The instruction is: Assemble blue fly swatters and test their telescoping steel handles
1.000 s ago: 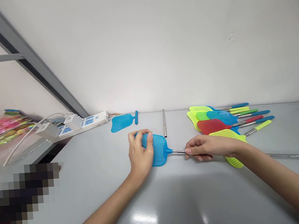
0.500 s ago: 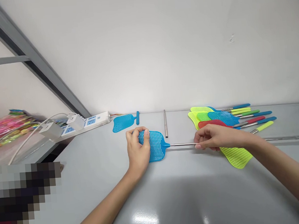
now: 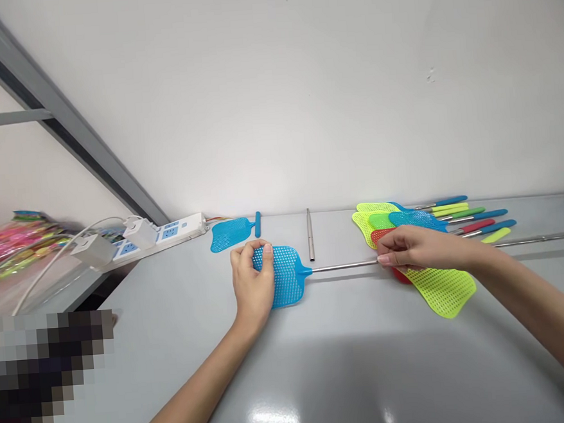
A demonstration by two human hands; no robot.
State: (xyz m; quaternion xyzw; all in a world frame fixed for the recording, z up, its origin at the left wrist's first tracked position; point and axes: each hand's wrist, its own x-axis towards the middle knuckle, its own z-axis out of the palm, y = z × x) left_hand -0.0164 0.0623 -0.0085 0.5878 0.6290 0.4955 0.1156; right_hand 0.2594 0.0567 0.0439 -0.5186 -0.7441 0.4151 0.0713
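Left grip (image 3: 251,275) holding blue swatter head (image 3: 287,277) at frame center, right grip (image 3: 407,249) pinching its metal rod (image 3: 344,267) right of center, over counter (image 3: 217,396).

- Bright, mostly even light, apparently from overhead.
- White glare spots (image 3: 274,418) on the worktop (image 3: 149,324), nearer the viewer than the left grip (image 3: 251,275) and right grip (image 3: 410,251).
- Broad soft shadow (image 3: 350,355) between glare and grips.
- Wrapped bundles (image 3: 23,245), far left of the left grip, look smeared.
- Pixelated block (image 3: 33,383) nearer the viewer.
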